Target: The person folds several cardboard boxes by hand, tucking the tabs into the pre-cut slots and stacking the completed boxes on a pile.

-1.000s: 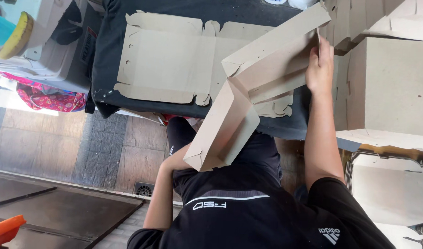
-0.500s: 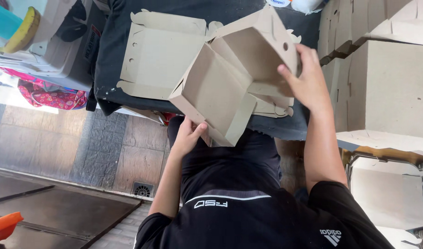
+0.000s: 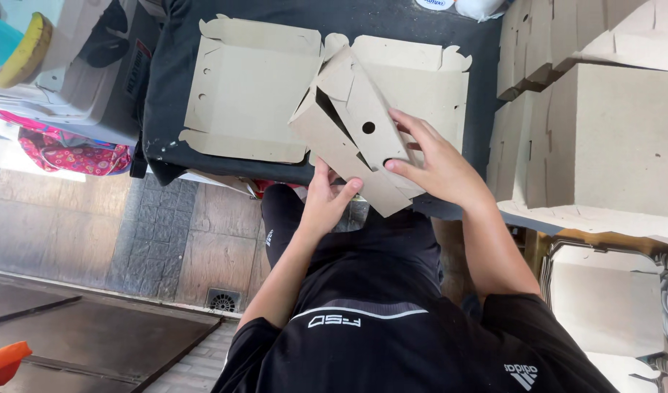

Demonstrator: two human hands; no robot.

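A half-folded brown cardboard box with a round hole was held tilted above flat brown cardboard blanks on a black-covered table. The right hand gripped its side; the left hand gripped its lower edge. Stacked cardboard boxes stood nearby.

Both hands are folding the brown cardboard box shut, the right hand coming down from its far edge.
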